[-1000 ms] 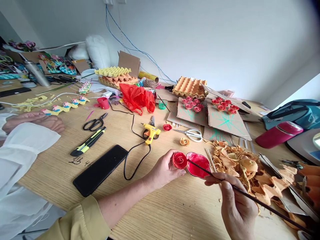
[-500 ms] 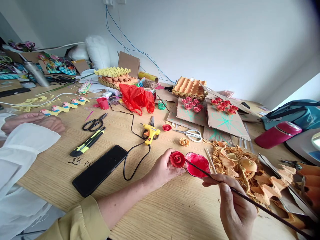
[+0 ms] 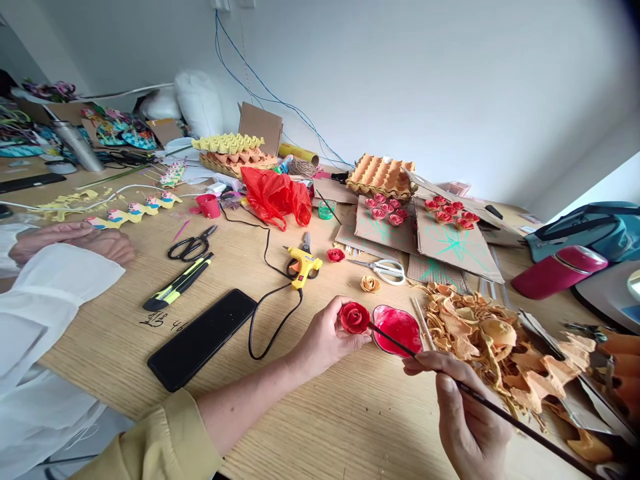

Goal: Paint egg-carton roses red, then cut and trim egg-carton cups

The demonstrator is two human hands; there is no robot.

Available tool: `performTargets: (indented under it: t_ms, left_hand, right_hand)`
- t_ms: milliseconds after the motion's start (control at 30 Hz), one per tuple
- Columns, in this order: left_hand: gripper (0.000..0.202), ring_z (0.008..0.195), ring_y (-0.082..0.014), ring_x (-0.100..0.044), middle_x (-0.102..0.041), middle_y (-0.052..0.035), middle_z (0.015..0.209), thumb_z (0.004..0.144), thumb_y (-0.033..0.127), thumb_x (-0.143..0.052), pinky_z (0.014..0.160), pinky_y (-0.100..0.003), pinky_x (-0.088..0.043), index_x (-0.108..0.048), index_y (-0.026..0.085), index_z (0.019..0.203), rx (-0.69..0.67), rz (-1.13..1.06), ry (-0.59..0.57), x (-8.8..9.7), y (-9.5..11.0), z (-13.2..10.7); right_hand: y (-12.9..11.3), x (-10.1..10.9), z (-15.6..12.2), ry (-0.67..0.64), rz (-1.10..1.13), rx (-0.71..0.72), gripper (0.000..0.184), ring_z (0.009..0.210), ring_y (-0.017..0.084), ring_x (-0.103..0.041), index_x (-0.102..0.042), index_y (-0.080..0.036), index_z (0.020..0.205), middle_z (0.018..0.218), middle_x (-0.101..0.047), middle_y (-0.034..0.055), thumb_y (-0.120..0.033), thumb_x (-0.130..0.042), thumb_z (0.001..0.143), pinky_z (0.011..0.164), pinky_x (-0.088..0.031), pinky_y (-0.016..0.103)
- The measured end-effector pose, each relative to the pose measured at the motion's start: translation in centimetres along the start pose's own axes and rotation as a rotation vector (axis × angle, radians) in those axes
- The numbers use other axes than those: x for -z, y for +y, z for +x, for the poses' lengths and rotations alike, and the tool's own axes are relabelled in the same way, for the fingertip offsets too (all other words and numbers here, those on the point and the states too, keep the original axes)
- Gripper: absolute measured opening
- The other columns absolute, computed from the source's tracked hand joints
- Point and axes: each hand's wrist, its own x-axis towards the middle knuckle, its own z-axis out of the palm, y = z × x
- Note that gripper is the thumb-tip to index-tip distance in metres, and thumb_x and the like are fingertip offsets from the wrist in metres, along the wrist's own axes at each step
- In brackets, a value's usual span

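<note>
My left hand [image 3: 325, 337] pinches a red rose [image 3: 355, 318] made of curled petals, its face turned up. My right hand [image 3: 467, 407] is closed round a long dark paintbrush [image 3: 483, 399], and the brush tip meets the rose's right edge. Just behind the brush lies a shallow dish of red paint [image 3: 397, 328]. Beyond my hands are an unpainted tan rose [image 3: 371, 285], another red rose [image 3: 335, 255] and white-handled scissors [image 3: 389, 271]. A yellow glue gun [image 3: 303, 268] rests on top of dark scissors to the left.
Torn egg-carton scraps [image 3: 465, 327] are heaped at right. Cardboard sheets [image 3: 453, 250] hold several red roses. A phone [image 3: 203, 339], a utility knife [image 3: 179, 283] and black scissors [image 3: 193, 245] lie at left, near another person's folded hands [image 3: 75, 243]. A red bottle [image 3: 559, 272] lies far right.
The view has shifted very slightly. The brush tip stays at the rose's right edge, and my right hand has moved a little, lowering the brush's back end.
</note>
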Motion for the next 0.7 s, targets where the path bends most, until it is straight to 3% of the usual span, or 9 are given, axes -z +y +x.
performTargets:
  t_ms: [133,333,500,700]
  left_hand:
    - [0.049,0.095,-0.0205,-0.069,-0.068,-0.0077,0.107,0.076,0.04,-0.086,0.081,-0.031,-0.055,-0.054,0.017,0.105,0.01,0.049,-0.012,0.0,0.0,0.0]
    - [0.062,0.09,-0.0227,-0.07,-0.068,-0.0073,0.102,0.067,0.051,-0.09,0.068,-0.03,-0.056,-0.054,0.016,0.104,0.104,-0.051,-0.073,-0.2,0.9,-0.1]
    - [0.062,0.096,-0.0252,-0.071,-0.067,-0.0071,0.104,0.066,0.052,-0.09,0.067,-0.03,-0.057,-0.054,0.016,0.101,0.175,-0.125,-0.125,-0.3,1.9,-0.2]
    - [0.061,0.096,-0.0242,-0.071,-0.068,-0.0073,0.105,0.066,0.05,-0.09,0.066,-0.029,-0.057,-0.054,0.016,0.101,0.196,-0.137,-0.147,-0.1,1.5,0.0]
  right_hand:
    - [0.8,0.4,-0.3,0.016,-0.011,-0.015,0.023,0.086,0.015,-0.071,-0.067,-0.024,0.11,0.09,-0.074,0.0012,-0.022,-0.045,0.105,0.079,-0.055,0.028]
    - [1.0,0.7,-0.3,-0.034,0.063,0.001,0.023,0.089,0.015,-0.071,-0.067,-0.024,0.109,0.09,-0.073,0.0012,-0.022,-0.044,0.105,0.083,-0.054,0.028]
    - [1.2,1.1,-0.1,0.012,0.075,-0.019,0.024,0.091,0.015,-0.069,-0.067,-0.024,0.111,0.092,-0.072,0.0015,-0.024,-0.043,0.106,0.085,-0.053,0.028]
    - [1.6,1.2,-0.2,-0.044,0.13,-0.019,0.023,0.091,0.014,-0.068,-0.067,-0.024,0.109,0.092,-0.071,0.0006,-0.024,-0.044,0.106,0.088,-0.052,0.027]
